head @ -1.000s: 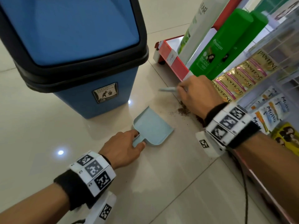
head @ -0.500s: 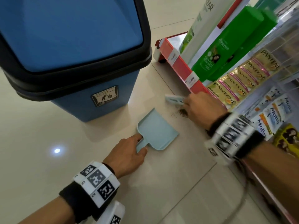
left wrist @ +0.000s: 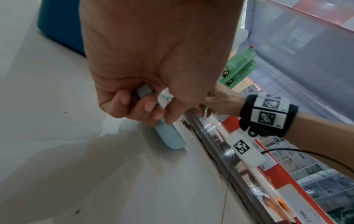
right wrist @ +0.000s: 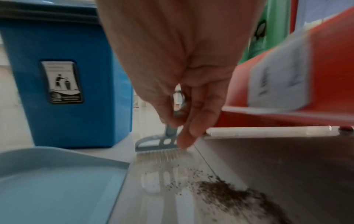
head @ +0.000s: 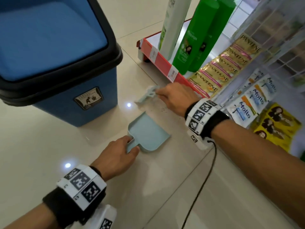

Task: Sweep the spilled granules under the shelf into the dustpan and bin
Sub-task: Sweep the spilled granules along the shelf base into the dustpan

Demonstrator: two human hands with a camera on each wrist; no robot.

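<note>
A light blue dustpan (head: pixel 148 133) (right wrist: pixel 57 181) lies flat on the pale tile floor, its open edge toward the shelf. My left hand (head: pixel 118 156) (left wrist: pixel 153 68) grips its short handle (left wrist: pixel 145 92). My right hand (head: pixel 175 98) (right wrist: pixel 182 75) holds a small blue-grey brush (head: pixel 146 96) (right wrist: pixel 159 142) just beyond the pan, bristles down on the floor. Dark brown granules (right wrist: pixel 229 195) (left wrist: pixel 188 125) lie in a heap along the shelf's base, with a few specks (head: pixel 163 109) showing beside my right wrist. The blue bin (head: pixel 54 60) with a black rim stands left of the pan.
A red-edged shelf (head: pixel 161 63) runs along the right, carrying green shampoo bottles (head: pixel 193 38), gold sachets (head: pixel 221 66) and hanging packets (head: pixel 252 100). A black cable (head: pixel 208 171) trails from my right wrist over the floor. Open tile floor (head: pixel 41 146) lies at the lower left.
My right hand has carried the brush away from the shelf's edge, toward the bin and past the pan's far corner. The left hand still holds the dustpan in place.
</note>
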